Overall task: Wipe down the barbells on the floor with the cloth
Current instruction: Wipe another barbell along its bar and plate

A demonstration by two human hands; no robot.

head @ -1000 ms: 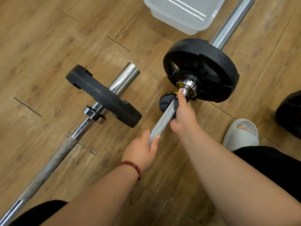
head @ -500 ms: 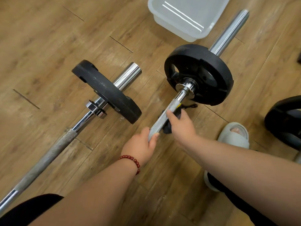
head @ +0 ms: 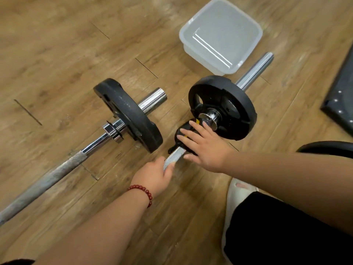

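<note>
Two barbells lie on the wooden floor. The right barbell [head: 254, 70] carries a black plate [head: 235, 104]. My left hand [head: 154, 175], with a red bead bracelet on the wrist, grips its knurled shaft [head: 172, 156]. My right hand [head: 204, 144] lies with spread fingers on a black cloth [head: 183, 131] with yellow trim, wrapped around the shaft just below the plate's collar. The left barbell [head: 57, 175] with its own black plate [head: 129, 115] lies untouched to the left.
A translucent plastic tub [head: 246, 22] stands on the floor behind the right barbell. A dark mat corner [head: 342, 96] is at the right edge, another black plate [head: 324, 148] below it. My pale slipper [head: 232, 194] and black-clad leg are at bottom right.
My right hand slid the cloth back up the shaft toward the plate, its fingers now spread flat. The view shifted, showing more of the tub. My left hand kept its grip.
</note>
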